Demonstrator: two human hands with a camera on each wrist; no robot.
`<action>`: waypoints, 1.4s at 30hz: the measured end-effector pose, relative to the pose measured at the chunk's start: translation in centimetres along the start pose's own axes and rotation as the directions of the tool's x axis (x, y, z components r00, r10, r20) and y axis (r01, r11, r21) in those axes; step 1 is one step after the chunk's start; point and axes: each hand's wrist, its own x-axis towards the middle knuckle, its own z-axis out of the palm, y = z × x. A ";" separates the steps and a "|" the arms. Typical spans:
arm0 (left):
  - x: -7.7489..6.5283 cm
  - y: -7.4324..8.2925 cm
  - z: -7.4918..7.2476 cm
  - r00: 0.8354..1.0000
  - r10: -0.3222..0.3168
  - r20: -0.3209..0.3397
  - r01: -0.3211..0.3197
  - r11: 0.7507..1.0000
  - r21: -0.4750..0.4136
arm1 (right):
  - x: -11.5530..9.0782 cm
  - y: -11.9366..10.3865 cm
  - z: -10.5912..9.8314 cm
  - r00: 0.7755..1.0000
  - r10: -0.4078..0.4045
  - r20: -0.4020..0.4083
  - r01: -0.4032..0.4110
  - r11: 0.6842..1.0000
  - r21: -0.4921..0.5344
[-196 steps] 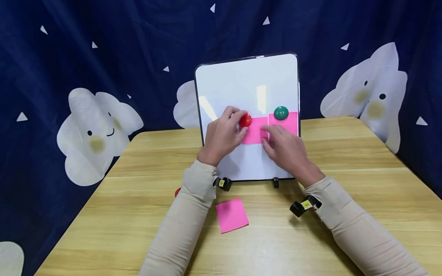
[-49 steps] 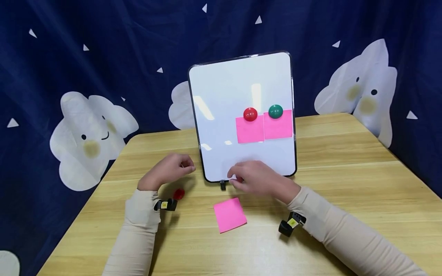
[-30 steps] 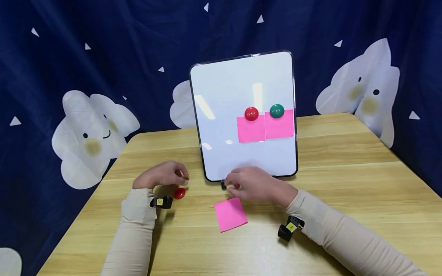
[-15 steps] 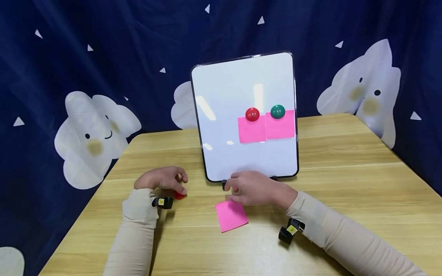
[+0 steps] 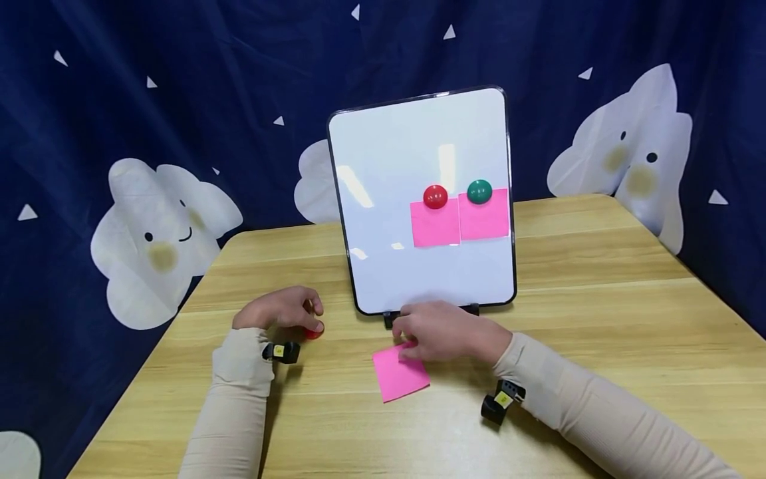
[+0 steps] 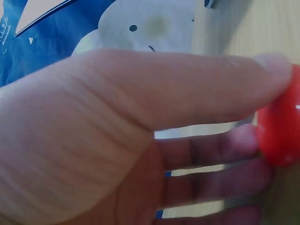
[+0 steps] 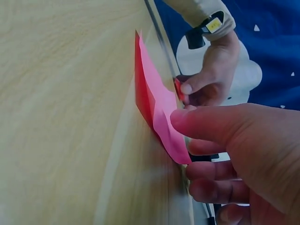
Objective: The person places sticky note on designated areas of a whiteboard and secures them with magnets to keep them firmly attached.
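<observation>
My left hand (image 5: 280, 309) pinches a round red magnet (image 5: 314, 331) low over the left part of the table. In the left wrist view its thumb and fingers meet the edge of the magnet (image 6: 280, 124). With thumb and fingers, my right hand (image 5: 445, 327) grips the far edge of a pink sticky note (image 5: 399, 380) in front of the whiteboard (image 5: 389, 153). The right wrist view has this note (image 7: 159, 105) bowed, its edge at my thumb. On the board, another red magnet (image 5: 435, 197) and a green magnet (image 5: 479, 191) sit over two pink notes (image 5: 435, 231).
The whiteboard leans upright on small black feet (image 5: 390, 320) on the wooden table (image 5: 574, 293). Behind the table hangs a dark blue curtain (image 5: 227, 53) with white clouds. A black wrist camera (image 5: 286, 352) sits on each sleeve.
Both hands have come down from the board, leaving the red magnet over the left note. The left has taken hold of the table's red magnet; the right has reached the loose note's edge.
</observation>
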 end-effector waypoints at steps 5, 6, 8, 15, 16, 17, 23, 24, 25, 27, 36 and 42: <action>0.4 -0.1 0.2 0.996 0.050 -0.072 -0.048 0.998 0.035 | 0.0 0.1 0.2 1.000 0.002 0.007 -0.002 1.000 0.009; 0.4 -0.1 0.2 0.995 0.055 -0.086 -0.052 0.998 0.046 | 0.0 0.1 0.2 1.000 0.001 0.012 -0.002 1.000 0.015; 0.6 -0.1 0.3 0.992 0.066 -0.106 -0.059 0.996 0.064 | 0.0 0.2 0.1 1.000 0.003 0.025 -0.003 1.000 0.025; 0.8 -0.2 0.3 0.988 0.076 -0.132 -0.066 0.994 0.084 | -0.1 0.2 -0.1 0.997 0.035 0.071 -0.039 0.997 0.063; 0.8 -0.2 0.4 0.987 0.080 -0.137 -0.069 0.994 0.086 | -0.1 0.2 -0.2 0.996 0.041 0.075 -0.046 0.997 0.067; 0.9 -0.2 0.4 0.986 0.081 -0.143 -0.069 0.994 0.085 | -0.1 0.2 -0.2 0.996 0.046 0.077 -0.051 0.996 0.071; 1.0 -0.2 0.4 0.982 0.074 -0.172 -0.061 0.995 0.079 | -0.1 0.3 -0.1 0.996 0.065 0.064 -0.071 0.993 0.090; 1.0 -0.3 0.4 0.982 0.071 -0.173 -0.058 0.995 0.079 | -0.1 0.3 -0.1 0.997 0.059 0.056 -0.064 0.994 0.093; 1.0 -0.3 0.4 0.983 0.069 -0.172 -0.057 0.995 0.078 | -0.1 0.4 -0.1 0.998 0.048 0.044 -0.052 0.994 0.093; 1.0 -0.3 0.4 0.983 0.068 -0.169 -0.056 0.996 0.076 | 0.0 0.5 -0.1 1.000 0.023 0.014 -0.024 0.995 0.098; 0.7 -0.5 0.2 0.985 0.062 -0.162 -0.051 0.996 0.069 | 0.1 1.0 0.0 0.997 0.032 -0.065 -0.024 0.992 0.125; 0.6 -0.3 0.3 0.989 0.061 -0.133 -0.056 0.998 0.042 | 0.2 1.2 -0.2 0.993 0.028 -0.119 -0.010 0.988 0.155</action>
